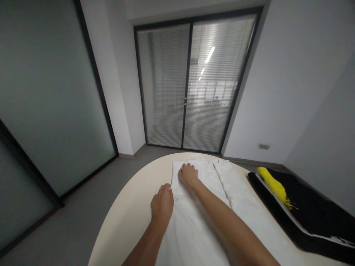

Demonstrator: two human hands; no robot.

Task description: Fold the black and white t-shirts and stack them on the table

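A white garment (210, 199) lies spread flat on a cream round-edged table (130, 214). My left hand (162, 203) rests palm-down on the garment's left edge, fingers together and stretched flat. My right hand (188, 174) lies farther out on the cloth near its far left corner, fingers curled down onto the fabric; whether it pinches the cloth is unclear. Both forearms reach across the white cloth.
A black garment (305, 210) lies on the table's right side with a yellow tasselled cloth (273, 184) on top. Beyond the table are grey floor, a frosted glass wall on the left and glass doors with blinds (191, 88) straight ahead.
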